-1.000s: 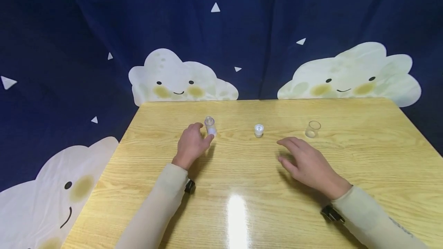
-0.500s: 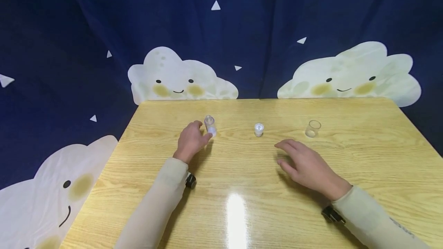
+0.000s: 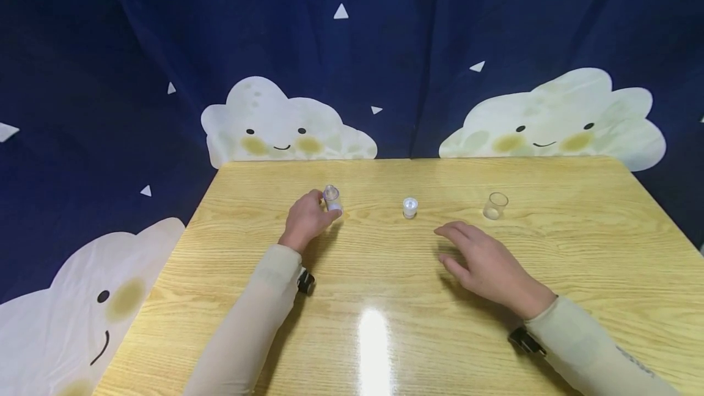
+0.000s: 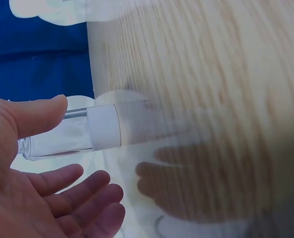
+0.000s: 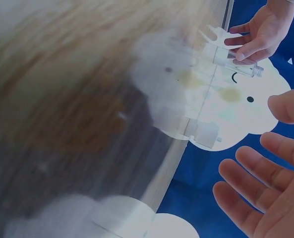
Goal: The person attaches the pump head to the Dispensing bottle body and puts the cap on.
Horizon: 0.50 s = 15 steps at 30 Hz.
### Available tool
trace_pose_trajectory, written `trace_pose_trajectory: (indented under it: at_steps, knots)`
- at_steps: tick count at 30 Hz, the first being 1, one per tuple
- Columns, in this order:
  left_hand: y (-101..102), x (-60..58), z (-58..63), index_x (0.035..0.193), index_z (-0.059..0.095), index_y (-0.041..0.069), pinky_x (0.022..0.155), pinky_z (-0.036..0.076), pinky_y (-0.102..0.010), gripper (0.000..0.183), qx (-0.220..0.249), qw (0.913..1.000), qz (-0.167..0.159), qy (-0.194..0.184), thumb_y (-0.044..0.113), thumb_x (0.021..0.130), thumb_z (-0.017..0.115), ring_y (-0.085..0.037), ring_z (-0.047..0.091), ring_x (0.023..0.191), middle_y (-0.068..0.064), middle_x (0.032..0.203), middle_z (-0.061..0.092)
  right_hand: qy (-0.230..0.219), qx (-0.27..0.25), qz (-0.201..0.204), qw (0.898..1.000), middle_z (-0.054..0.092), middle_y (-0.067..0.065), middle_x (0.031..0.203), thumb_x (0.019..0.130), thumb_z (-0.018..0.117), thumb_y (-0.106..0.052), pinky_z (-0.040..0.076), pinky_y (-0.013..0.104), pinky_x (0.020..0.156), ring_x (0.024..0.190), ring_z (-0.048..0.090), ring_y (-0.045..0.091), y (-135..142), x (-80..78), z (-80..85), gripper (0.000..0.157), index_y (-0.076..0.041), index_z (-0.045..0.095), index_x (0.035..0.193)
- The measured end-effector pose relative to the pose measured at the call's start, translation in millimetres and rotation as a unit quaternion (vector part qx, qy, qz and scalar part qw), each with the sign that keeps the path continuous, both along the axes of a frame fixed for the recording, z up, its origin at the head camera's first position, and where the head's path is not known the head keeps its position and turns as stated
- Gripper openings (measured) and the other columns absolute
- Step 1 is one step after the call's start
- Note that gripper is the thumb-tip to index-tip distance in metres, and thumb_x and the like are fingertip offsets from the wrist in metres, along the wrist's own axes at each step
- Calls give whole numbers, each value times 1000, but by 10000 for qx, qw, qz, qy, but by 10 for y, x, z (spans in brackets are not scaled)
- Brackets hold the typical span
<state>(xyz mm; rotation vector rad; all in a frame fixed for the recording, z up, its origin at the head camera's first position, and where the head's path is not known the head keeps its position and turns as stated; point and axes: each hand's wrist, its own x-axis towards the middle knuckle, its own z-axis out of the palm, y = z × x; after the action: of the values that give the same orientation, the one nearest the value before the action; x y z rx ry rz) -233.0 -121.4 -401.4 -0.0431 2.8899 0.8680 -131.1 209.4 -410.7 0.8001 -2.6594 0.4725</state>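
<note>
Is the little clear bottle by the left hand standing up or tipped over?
The clear bottle is standing up: its white end meets the table, and its narrow neck points up.

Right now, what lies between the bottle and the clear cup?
In the head view, a small white piece stands on the table between the bottle and the clear cup, with bare tabletop on either side of it.

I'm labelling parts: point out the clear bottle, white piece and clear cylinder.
Clear bottle [image 4: 71, 135], left wrist view: transparent body.
White piece [image 3: 409, 207], head view: its middle.
Clear cylinder [image 3: 495, 206], head view: its side wall.
</note>
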Motion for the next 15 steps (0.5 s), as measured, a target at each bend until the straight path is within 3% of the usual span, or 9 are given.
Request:
trace_pose_trajectory:
  at_steps: [9,15]
  knots:
    - [46,-44,-33,112,62,6,76,47,-38,41,79,9999,-44,82,38,88,70,-26,59,87,-11,102,68,64,-82,-36,9999,65,10,123,86,74,-23,55,47,90,112,65,28,16,23,7,43,-8,62,124]
    - [68,-58,-82,111,67,8,75,48,-37,35,308,9990,133,282,34,88,71,-24,64,87,-9,101,72,21,-24,-33,10000,65,12,125,87,73,-26,55,47,93,115,64,29,12,30,31,45,-8,61,126]
